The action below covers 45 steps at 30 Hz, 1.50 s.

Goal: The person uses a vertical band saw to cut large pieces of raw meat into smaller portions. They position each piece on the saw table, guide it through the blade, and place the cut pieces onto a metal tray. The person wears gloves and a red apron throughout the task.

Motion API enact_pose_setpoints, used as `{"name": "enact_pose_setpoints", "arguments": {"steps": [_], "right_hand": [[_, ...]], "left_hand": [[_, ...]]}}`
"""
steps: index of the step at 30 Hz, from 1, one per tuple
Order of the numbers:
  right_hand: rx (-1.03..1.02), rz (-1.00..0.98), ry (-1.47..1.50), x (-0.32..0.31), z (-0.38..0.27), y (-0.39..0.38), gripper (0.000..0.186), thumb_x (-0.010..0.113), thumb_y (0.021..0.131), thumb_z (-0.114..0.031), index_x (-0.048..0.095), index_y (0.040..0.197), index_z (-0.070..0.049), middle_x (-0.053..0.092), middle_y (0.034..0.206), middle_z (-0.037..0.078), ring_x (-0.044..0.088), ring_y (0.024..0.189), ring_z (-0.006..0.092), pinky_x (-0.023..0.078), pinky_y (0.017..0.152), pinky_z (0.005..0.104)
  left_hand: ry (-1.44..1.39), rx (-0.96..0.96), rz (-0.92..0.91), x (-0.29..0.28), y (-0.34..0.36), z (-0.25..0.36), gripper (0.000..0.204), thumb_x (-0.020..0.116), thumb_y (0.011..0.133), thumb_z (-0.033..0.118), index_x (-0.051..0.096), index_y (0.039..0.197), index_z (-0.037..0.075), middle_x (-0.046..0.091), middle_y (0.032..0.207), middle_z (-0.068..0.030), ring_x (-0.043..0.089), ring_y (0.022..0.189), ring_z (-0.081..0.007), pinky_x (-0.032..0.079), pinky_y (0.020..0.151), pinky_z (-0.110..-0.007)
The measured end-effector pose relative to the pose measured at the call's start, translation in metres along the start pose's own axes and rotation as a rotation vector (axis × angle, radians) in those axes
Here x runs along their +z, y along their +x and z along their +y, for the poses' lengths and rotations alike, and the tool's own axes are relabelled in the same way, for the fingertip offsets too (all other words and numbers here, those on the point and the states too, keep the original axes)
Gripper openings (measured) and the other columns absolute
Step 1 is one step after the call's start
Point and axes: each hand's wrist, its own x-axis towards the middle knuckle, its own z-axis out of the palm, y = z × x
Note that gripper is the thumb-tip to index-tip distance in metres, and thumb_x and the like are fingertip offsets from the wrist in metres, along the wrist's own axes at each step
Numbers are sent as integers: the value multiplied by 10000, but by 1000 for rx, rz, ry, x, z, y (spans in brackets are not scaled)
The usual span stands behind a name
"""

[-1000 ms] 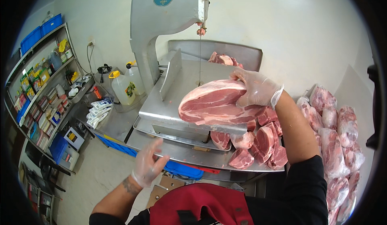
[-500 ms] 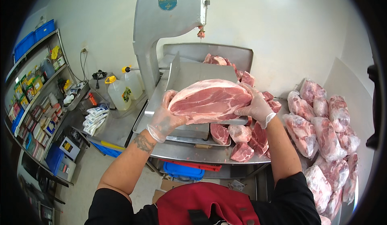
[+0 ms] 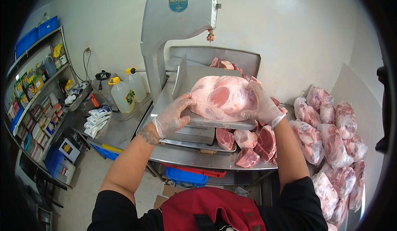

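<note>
A large pale slab of raw pork (image 3: 225,100) rests on the sliding metal table of the band saw (image 3: 180,15), its fatty side up with a round pink patch of lean. Against its left edge, my left hand (image 3: 171,114) in a clear glove has fingertips and thumb apart, barely touching the meat. My right hand (image 3: 266,104), gloved too, grips the slab's right end, some fingers hidden behind it. In front and to the right lie cut meat pieces (image 3: 248,158). More chunks (image 3: 225,63) sit behind the slab.
Wrapped meat pieces (image 3: 337,144) are heaped at the right. Yellow-capped jugs (image 3: 123,97) and white packets (image 3: 97,121) stand on the left counter. A loaded shelf rack (image 3: 39,86) is at far left. Blue and red bins (image 3: 186,176) sit below the table.
The slab has turned from its broad lean cut face to its fatty side and come down onto the saw table. My left hand has loosened from its edge; the right still grips.
</note>
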Motion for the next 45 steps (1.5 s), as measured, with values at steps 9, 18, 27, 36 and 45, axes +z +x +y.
{"name": "enact_pose_setpoints", "arguments": {"steps": [9,18,27,36,45], "right_hand": [[37,-96,-99,-8,2,47,1205,993,672,-457,384,1622,-34,394,1678,228,325,1593,399,306,1312,450],[152,-269,-84,-15,-3,71,1265,985,670,-433,316,1674,-52,353,1717,200,298,1611,385,273,1323,430],[43,-263,-76,-5,-6,86,1231,981,697,-394,316,1666,-31,358,1698,199,327,1588,388,298,1312,431],[144,-172,74,-3,-3,62,1196,965,716,-353,315,1657,-4,364,1688,225,368,1576,360,316,1304,422],[140,-71,192,7,21,39,1182,958,715,-215,298,1675,-18,384,1678,213,385,1572,344,331,1297,402]], "left_hand": [[558,8,422,-36,-9,-16,575,771,869,166,627,1413,45,579,1487,-249,524,1396,-458,426,1199,-484],[421,-378,346,-21,-15,-27,468,714,956,220,642,1348,-26,627,1366,-239,594,1281,-433,477,1106,-455],[505,-341,348,-18,-13,-32,378,713,951,214,693,1251,-15,638,1317,-231,620,1224,-432,501,1061,-465],[470,-14,291,-60,25,-35,508,888,799,244,728,1235,39,628,1390,-224,525,1376,-431,430,1182,-480],[652,-16,-57,-70,97,-34,429,958,716,346,831,1072,142,645,1467,-110,409,1516,-431,364,1259,-487]]}}
